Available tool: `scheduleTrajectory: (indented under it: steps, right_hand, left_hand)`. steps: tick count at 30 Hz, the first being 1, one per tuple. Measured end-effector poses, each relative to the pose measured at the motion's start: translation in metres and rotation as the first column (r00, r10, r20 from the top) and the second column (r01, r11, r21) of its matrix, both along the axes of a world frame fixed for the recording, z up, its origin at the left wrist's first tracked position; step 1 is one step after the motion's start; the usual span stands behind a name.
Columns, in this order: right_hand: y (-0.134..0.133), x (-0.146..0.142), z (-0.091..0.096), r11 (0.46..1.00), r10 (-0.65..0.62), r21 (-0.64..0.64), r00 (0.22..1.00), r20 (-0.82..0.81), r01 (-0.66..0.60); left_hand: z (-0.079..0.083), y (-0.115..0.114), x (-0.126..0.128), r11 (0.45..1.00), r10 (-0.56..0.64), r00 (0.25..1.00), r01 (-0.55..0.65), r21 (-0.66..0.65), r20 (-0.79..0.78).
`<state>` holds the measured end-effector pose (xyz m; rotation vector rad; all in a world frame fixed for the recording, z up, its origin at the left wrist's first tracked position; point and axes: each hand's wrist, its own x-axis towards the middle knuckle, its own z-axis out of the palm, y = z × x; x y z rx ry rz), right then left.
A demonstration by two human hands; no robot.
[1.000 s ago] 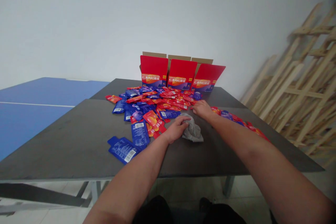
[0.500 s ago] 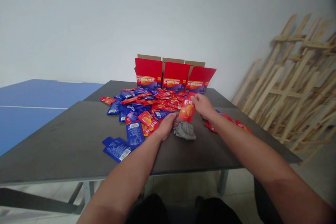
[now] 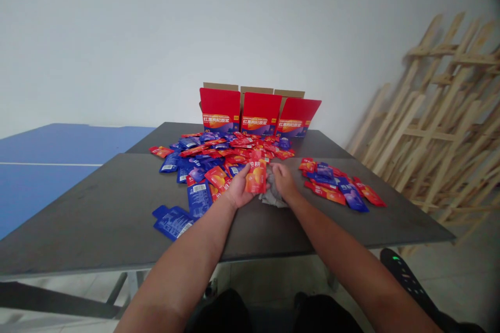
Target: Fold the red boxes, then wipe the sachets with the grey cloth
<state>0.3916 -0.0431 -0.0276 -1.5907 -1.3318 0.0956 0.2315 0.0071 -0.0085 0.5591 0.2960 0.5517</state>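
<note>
Red sachet [image 3: 255,179] upright, pinched between the left hand's [image 3: 239,192] fingers and thumb. Right hand [image 3: 284,183], fingers pressed together, on gray rag [image 3: 270,199] at three o'clock; sachet pile [image 3: 211,158] at twelve o'clock.

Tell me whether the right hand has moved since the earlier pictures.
Yes: the right hand has moved left, closer to the left hand, and nearer the person, judged against the middle red carton flap.

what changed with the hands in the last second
The red sachet has passed from the right hand to the left hand, which holds it upright; the right hand has dropped onto the grey cloth. The pile of sachets and three red cartons stayed put.
</note>
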Motion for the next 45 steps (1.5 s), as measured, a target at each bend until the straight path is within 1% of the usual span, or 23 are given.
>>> scheduleTrajectory:
  steps: [2, 4, 6, 7, 9, 10, 12, 14, 15, 16, 18, 20, 21, 22, 24, 26, 28, 31, 36, 38, 41, 43, 45]
  right_hand:
    - [-0.001, 0.001, -0.008, 0.999, 0.013, -0.054, 0.983, 0.181, -0.003]
    - [-0.003, -0.001, -0.014, 0.985, 0.078, -0.172, 0.946, 0.314, -0.024]
    - [-0.005, -0.003, -0.015, 0.963, 0.148, -0.264, 0.919, 0.366, -0.050]
    - [-0.007, -0.004, -0.014, 0.958, 0.175, -0.279, 0.914, 0.367, -0.071]
    - [-0.010, -0.001, -0.010, 0.967, 0.172, -0.235, 0.922, 0.347, -0.092]
    - [-0.012, 0.001, -0.006, 0.980, 0.137, -0.183, 0.934, 0.332, -0.078]
    - [-0.018, 0.007, 0.001, 0.999, 0.024, -0.043, 0.956, 0.291, -0.011]
    - [-0.024, 0.013, 0.006, 0.995, -0.065, 0.090, 0.964, 0.257, 0.043]
    - [-0.026, 0.014, 0.008, 0.990, -0.068, 0.137, 0.964, 0.258, 0.033]
    - [-0.029, 0.014, 0.008, 0.986, -0.035, 0.166, 0.960, 0.277, -0.012]
    - [-0.031, 0.009, 0.007, 0.969, 0.114, 0.163, 0.926, 0.360, -0.183]
    - [-0.031, 0.000, 0.003, 0.925, 0.293, 0.092, 0.844, 0.449, -0.369]
    - [-0.030, -0.005, 0.001, 0.899, 0.362, 0.046, 0.798, 0.483, -0.436]
    - [-0.029, -0.008, -0.001, 0.880, 0.406, 0.008, 0.759, 0.510, -0.475]
    - [-0.027, -0.014, -0.003, 0.869, 0.431, -0.036, 0.720, 0.544, -0.493]
    - [-0.026, -0.015, -0.004, 0.881, 0.412, -0.039, 0.724, 0.553, -0.471]
    - [-0.026, -0.014, -0.005, 0.900, 0.378, -0.027, 0.751, 0.542, -0.434]
    - [-0.025, -0.012, -0.006, 0.934, 0.305, 0.008, 0.809, 0.502, -0.357]
    - [-0.021, -0.008, -0.005, 0.980, 0.136, 0.086, 0.921, 0.365, -0.178]
    - [-0.019, -0.007, -0.003, 0.989, 0.069, 0.101, 0.947, 0.314, -0.106]
    - [-0.017, -0.004, -0.001, 0.994, -0.034, 0.111, 0.969, 0.244, 0.007]
    - [-0.015, -0.001, 0.000, 0.990, -0.106, 0.115, 0.974, 0.198, 0.085]
    - [-0.013, 0.003, 0.002, 0.979, -0.186, 0.111, 0.970, 0.155, 0.170]
  left_hand:
    - [0.002, 0.003, -0.003, 0.999, 0.044, 0.999, -0.043, -0.023, 0.030]
    - [0.003, 0.004, -0.006, 0.999, 0.046, 0.996, -0.044, -0.025, 0.071]
    - [0.003, 0.005, -0.007, 0.999, 0.043, 0.992, -0.042, -0.014, 0.118]
    - [0.003, 0.005, -0.008, 0.999, 0.049, 0.990, -0.048, -0.011, 0.135]
    - [0.002, 0.006, -0.009, 0.997, 0.072, 0.987, -0.071, -0.012, 0.146]
    - [0.002, 0.007, -0.009, 0.996, 0.086, 0.987, -0.085, -0.014, 0.138]
    - [0.002, 0.008, -0.010, 0.994, 0.109, 0.987, -0.108, -0.013, 0.115]
    - [0.002, 0.009, -0.009, 0.993, 0.119, 0.988, -0.118, -0.014, 0.095]
    - [0.002, 0.009, -0.009, 0.992, 0.122, 0.988, -0.121, -0.018, 0.091]
    - [0.001, 0.010, -0.009, 0.992, 0.128, 0.988, -0.126, -0.025, 0.088]
    - [0.001, 0.010, -0.008, 0.989, 0.146, 0.986, -0.143, -0.041, 0.086]
    - [0.000, 0.010, -0.007, 0.989, 0.141, 0.987, -0.138, -0.046, 0.074]
    - [-0.001, 0.010, -0.007, 0.992, 0.121, 0.991, -0.118, -0.041, 0.061]
    - [-0.001, 0.009, -0.006, 0.996, 0.090, 0.995, -0.088, -0.034, 0.045]
    - [-0.001, 0.006, -0.004, 1.000, 0.014, 1.000, -0.013, -0.019, 0.011]
    - [-0.001, 0.003, -0.002, 0.999, -0.034, 0.999, 0.035, 0.009, -0.008]
    - [-0.001, 0.000, 0.000, 0.997, -0.048, 0.999, 0.049, 0.053, -0.011]
    - [-0.002, -0.005, 0.001, 0.992, -0.075, 0.997, 0.078, 0.097, -0.035]
    - [-0.005, -0.011, 0.002, 0.982, -0.140, 0.982, 0.153, 0.107, -0.125]
    - [-0.006, -0.012, 0.002, 0.980, -0.138, 0.979, 0.156, 0.121, -0.148]
    - [-0.008, -0.012, 0.001, 0.982, -0.094, 0.972, 0.126, 0.138, -0.215]
    - [-0.008, -0.011, 0.000, 0.984, -0.074, 0.964, 0.112, 0.139, -0.255]
    - [-0.006, -0.009, -0.001, 0.985, -0.086, 0.963, 0.120, 0.123, -0.256]
